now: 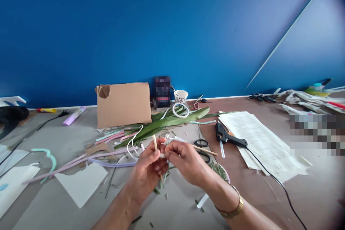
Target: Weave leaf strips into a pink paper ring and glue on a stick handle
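My left hand [149, 163] is closed around a thin pale stick [155, 142] that stands nearly upright, its tan lower end showing below the fingers. My right hand [182, 158] pinches a small whitish strip [162, 155] against the stick; its far end is hidden by the fingers. Just beyond the hands lie long green leaves [167, 125] and a looped white cord [132, 143]. Scissors with black handles [201, 143] lie past my right hand, with a wooden stick [206, 150] across them. Green leaf clippings [217, 170] lie beside my right forearm.
A black glue gun [222, 134] with a trailing cord lies by printed papers [258, 136] on the right. Cardboard [124, 104] leans against the blue wall, near a paper cup [181, 96] and white ring [181, 110]. Pastel strips [81, 161] and white scraps [82, 183] lie left.
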{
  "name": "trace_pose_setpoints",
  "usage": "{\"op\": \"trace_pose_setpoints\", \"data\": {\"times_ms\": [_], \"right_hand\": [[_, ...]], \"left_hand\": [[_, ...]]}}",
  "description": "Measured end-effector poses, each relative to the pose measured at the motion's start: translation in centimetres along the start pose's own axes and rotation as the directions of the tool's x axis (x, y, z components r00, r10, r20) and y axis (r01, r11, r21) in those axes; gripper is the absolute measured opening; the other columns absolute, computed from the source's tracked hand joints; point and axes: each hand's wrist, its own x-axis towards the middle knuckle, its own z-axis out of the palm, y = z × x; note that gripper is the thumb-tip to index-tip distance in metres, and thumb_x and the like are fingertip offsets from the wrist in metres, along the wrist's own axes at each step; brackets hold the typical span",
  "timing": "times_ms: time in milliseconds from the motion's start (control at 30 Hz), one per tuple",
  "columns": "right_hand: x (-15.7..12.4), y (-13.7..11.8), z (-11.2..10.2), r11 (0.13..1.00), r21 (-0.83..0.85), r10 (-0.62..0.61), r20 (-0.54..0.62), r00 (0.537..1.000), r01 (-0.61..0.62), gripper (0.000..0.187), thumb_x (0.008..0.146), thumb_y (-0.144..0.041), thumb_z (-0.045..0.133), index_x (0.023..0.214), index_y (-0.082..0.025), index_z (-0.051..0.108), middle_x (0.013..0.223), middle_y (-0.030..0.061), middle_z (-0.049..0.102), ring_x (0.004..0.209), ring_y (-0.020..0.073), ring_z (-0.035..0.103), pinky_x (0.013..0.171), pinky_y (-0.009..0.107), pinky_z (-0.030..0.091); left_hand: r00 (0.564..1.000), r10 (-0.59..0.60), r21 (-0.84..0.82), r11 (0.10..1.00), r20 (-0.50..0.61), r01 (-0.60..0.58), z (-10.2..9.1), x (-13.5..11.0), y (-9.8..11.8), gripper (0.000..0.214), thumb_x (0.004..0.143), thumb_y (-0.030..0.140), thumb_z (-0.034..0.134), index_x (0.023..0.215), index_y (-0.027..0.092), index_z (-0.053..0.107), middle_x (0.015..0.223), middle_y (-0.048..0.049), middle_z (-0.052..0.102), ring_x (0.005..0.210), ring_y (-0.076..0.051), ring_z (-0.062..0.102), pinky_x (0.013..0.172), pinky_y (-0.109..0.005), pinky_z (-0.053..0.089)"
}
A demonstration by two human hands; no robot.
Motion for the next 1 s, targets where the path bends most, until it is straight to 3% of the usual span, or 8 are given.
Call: {"op": "trace_pose_setpoints", "data": {"times_ms": [133,200,300,433,667,1000], "right_hand": [[0.1,0.4,0.3,0.995,0.095,-0.008,0.011,1.000,0.007,0.017,0.076,-0.017,0.049,0.059,-0.020,0.046,0.059,-0.0031,0.051,0.053,0.0104,0.046,0.050,0.020,0.041],[0.2,1.0,0.1,0.994,0.107,0.000,-0.018,1.000,0.002,0.018,0.078,-0.019,0.049,0.060,-0.020,0.046,0.055,-0.0047,0.045,0.050,0.0094,0.041,0.046,0.020,0.036],[0.5,2.2,-0.3,0.996,0.093,0.019,-0.166,0.986,-0.003,0.018,0.080,-0.025,0.051,0.064,-0.020,0.047,0.053,-0.0065,0.037,0.049,0.0089,0.033,0.044,0.020,0.028],[0.5,3.0,-0.1,0.993,0.089,-0.052,-0.315,0.948,0.084,0.020,0.083,-0.035,0.052,0.072,-0.018,0.053,0.060,-0.0043,0.042,0.056,0.0108,0.037,0.051,0.022,0.032],[-0.1,3.6,1.7,0.995,0.002,-0.092,-0.355,0.930,0.099,0.019,0.083,-0.033,0.054,0.070,-0.019,0.055,0.062,-0.0010,0.053,0.057,0.0131,0.046,0.053,0.024,0.036],[-0.6,3.6,2.4,0.955,-0.245,-0.249,-0.368,0.896,0.165,0.015,0.084,-0.020,0.049,0.069,-0.020,0.053,0.066,0.0007,0.056,0.064,0.0161,0.052,0.062,0.028,0.039]], "left_hand": [[1.000,-0.023,-0.054,0.998,-0.006,0.022,0.0,-0.2,-0.1,0.042,0.063,0.026,0.078,0.103,0.020,0.066,0.071,0.0048,0.047,0.049,-0.004,0.033,0.048,-0.018,0.034],[1.000,-0.022,-0.087,0.996,0.022,0.023,-0.1,-0.2,0.2,0.045,0.063,0.034,0.079,0.104,0.020,0.067,0.073,0.0040,0.049,0.049,-0.004,0.032,0.048,-0.019,0.034],[0.998,0.057,-0.088,0.995,0.040,-0.054,-0.3,-0.2,0.9,0.047,0.066,0.044,0.077,0.105,0.019,0.067,0.083,0.0014,0.054,0.049,-0.003,0.029,0.046,-0.019,0.035],[0.989,0.144,0.047,0.989,-0.036,-0.142,-0.2,-0.1,0.9,0.026,0.072,0.031,0.076,0.093,0.017,0.068,0.079,0.0024,0.054,0.047,-0.001,0.029,0.045,-0.016,0.033],[0.976,0.174,0.159,0.975,-0.133,-0.152,0.2,-0.1,-0.1,0.021,0.070,0.032,0.077,0.079,0.018,0.064,0.048,0.0101,0.036,0.043,-0.003,0.031,0.045,-0.015,0.032],[0.953,0.230,0.284,0.944,-0.198,-0.169,0.6,-0.2,0.1,0.026,0.068,0.034,0.078,0.068,0.017,0.059,0.051,0.0088,0.039,0.046,-0.004,0.032,0.045,-0.017,0.031]]}}
